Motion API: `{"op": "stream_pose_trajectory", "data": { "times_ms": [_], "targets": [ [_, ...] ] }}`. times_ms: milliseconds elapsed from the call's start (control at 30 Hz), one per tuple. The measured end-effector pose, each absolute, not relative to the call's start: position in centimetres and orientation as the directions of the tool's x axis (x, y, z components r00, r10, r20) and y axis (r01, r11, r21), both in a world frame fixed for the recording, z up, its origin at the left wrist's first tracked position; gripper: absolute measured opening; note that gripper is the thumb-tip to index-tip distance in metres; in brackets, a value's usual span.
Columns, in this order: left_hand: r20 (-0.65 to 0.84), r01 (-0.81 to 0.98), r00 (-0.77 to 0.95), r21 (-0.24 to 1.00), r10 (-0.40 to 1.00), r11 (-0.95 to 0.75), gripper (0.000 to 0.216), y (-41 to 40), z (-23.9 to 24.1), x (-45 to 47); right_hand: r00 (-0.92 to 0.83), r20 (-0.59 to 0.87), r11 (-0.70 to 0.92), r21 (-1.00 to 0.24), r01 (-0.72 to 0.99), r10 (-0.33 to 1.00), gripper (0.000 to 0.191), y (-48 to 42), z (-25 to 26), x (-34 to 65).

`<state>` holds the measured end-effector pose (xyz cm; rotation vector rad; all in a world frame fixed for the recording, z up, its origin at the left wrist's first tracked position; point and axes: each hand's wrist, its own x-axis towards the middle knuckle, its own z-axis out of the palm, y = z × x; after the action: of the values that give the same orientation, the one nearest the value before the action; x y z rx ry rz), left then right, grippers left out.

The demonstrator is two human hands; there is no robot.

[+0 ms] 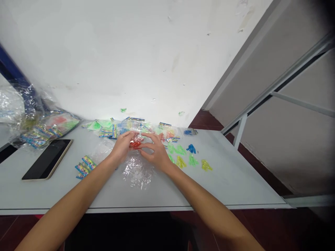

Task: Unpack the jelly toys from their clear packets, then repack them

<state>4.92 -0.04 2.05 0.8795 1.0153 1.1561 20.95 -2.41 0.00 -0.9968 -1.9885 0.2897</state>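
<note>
My left hand (121,146) and my right hand (154,151) meet at the middle of the white table (209,184). Between their fingers is a red translucent sticky toy (136,143), partly wrapped in clear plastic. A crumpled clear plastic bag (137,172) lies just below my hands. To the right of my right hand lie several loose green, yellow and blue sticky toys, including a blue one (191,149) and a yellow one (206,165). A heap of plastic packets with colourful printed header strips (115,127) lies behind my hands.
A black smartphone (47,159) in a gold case lies at the table's left. Beside it are colourful card strips (85,166). More bagged toys (39,134) are piled at the left corner, against a white wall (117,52). A metal-framed shelf (274,111) stands to the right, beyond the table's edge.
</note>
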Motion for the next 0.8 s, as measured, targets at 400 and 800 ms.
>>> {"op": "stream_pose_trajectory", "data": {
  "times_ms": [400,800],
  "targets": [
    [-0.041,-0.109,0.004,0.993,0.999,0.041,0.029,0.1,1.6,5.2,-0.13,0.453,0.464,-0.883,0.075,0.882,0.011,-4.0,3.5,20.9],
    [-0.001,-0.048,0.135,0.999,0.991,0.008,0.039,-0.9,3.4,4.8,-0.026,0.224,0.225,-0.963,0.15,0.974,0.023,-5.2,4.9,34.0]
  ]
}}
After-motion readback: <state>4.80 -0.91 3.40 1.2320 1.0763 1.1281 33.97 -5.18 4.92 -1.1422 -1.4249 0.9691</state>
